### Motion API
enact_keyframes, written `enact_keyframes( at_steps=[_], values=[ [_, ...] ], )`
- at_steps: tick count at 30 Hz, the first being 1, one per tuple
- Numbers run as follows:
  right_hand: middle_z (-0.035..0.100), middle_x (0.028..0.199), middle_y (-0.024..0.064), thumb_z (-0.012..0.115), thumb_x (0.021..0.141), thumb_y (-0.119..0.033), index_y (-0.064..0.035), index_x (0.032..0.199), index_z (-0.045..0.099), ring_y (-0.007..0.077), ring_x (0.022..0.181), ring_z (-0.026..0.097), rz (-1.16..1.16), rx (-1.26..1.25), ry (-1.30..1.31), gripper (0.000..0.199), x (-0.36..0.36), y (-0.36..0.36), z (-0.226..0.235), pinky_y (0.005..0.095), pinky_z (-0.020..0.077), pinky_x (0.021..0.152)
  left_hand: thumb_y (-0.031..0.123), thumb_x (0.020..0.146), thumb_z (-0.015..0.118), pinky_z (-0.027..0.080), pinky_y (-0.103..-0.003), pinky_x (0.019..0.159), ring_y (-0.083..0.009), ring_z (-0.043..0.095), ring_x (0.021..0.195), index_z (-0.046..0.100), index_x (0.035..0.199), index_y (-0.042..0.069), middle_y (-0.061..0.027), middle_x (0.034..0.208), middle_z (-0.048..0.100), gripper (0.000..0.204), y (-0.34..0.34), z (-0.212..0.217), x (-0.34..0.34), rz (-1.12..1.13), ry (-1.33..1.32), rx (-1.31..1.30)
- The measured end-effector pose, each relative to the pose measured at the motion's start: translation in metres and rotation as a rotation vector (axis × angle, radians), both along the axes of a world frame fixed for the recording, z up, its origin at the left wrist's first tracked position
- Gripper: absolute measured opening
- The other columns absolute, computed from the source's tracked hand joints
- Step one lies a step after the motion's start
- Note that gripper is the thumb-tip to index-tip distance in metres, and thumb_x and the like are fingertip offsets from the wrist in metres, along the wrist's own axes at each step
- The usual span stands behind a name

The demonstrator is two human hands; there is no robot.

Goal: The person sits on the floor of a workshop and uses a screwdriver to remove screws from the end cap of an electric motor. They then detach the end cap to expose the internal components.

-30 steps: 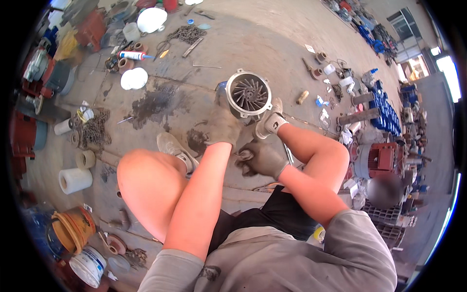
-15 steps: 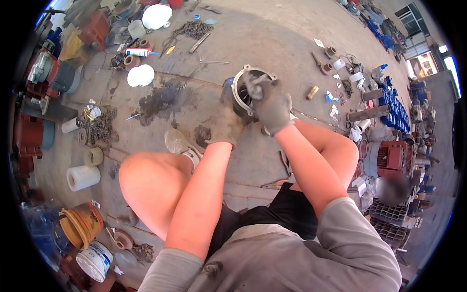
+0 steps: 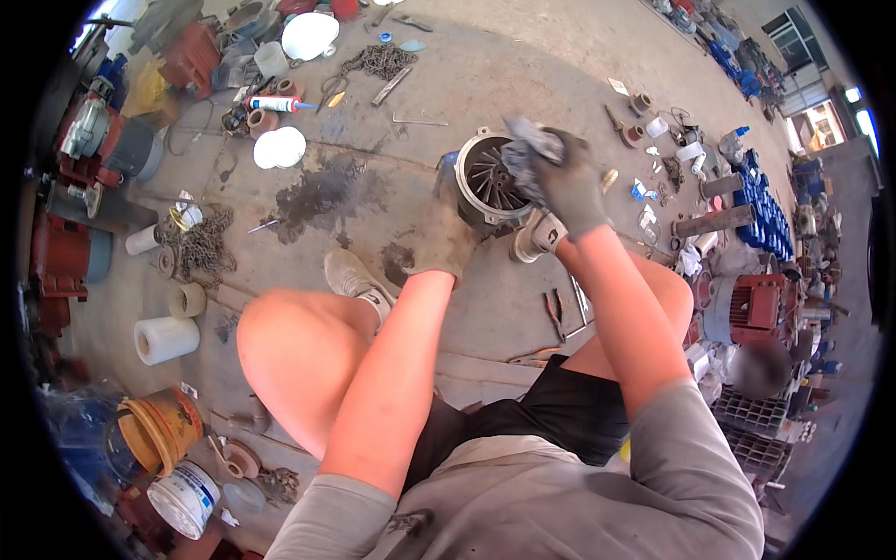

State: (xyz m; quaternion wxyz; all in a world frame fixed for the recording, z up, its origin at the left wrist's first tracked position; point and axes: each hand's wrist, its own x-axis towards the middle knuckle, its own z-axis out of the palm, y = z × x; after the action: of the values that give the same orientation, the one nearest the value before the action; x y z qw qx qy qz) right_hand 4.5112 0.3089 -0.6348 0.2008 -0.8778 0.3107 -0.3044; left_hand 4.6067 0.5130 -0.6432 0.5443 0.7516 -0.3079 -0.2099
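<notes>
A round metal housing (image 3: 464, 183) stands on the floor between my feet, its flanged opening facing up. Dark radial vanes and a central hub show inside it. My gloved left hand (image 3: 446, 235) is closed against the housing's left side, the fingers partly hidden. In my gloved right hand (image 3: 571, 182) is a bunched grey rag (image 3: 528, 157), over the right part of the opening; whether the rag touches the rim I cannot tell.
Pliers (image 3: 554, 315) lie by my right leg. Beyond the housing are a hex key (image 3: 420, 120), a chain pile (image 3: 383, 62) and a sealant tube (image 3: 275, 105). Buckets (image 3: 183, 501) and red motors (image 3: 63, 252) stand left; another motor (image 3: 754, 308) and blue parts (image 3: 763, 210) are right.
My right hand has pulled the rag from over the middle of the opening toward its right side, uncovering the vanes. My left hand stays on the housing.
</notes>
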Motion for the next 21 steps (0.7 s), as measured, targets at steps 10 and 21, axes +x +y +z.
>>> enact_keyframes(
  at_steps=[10,21],
  values=[
    [0.067,0.122,0.0254,0.072,0.091,-0.019,-0.0101,0.118,0.075,0.0461,0.104,0.072,0.465,0.038,0.575,0.029,-0.086,0.097,-0.031,0.0535,0.0595,0.088,0.013,0.082,0.091,0.047,-0.043,0.120,-0.0383,0.054,0.146,0.043,0.163,0.008,-0.0210,0.160,0.055,0.093,-0.008,-0.059,0.010,0.025,-0.040,0.084],
    [0.077,0.117,0.0261,0.082,0.087,-0.049,-0.0088,0.136,0.071,0.0427,0.111,0.075,0.418,0.657,0.824,0.064,-0.107,0.098,-0.012,0.0503,0.0574,0.099,0.013,0.081,0.090,0.053,-0.050,0.111,-0.0465,0.061,0.130,0.056,0.149,0.002,-0.0292,0.141,0.059,0.077,0.015,-0.001,-0.019,-0.038,-0.263,0.268]
  ],
)
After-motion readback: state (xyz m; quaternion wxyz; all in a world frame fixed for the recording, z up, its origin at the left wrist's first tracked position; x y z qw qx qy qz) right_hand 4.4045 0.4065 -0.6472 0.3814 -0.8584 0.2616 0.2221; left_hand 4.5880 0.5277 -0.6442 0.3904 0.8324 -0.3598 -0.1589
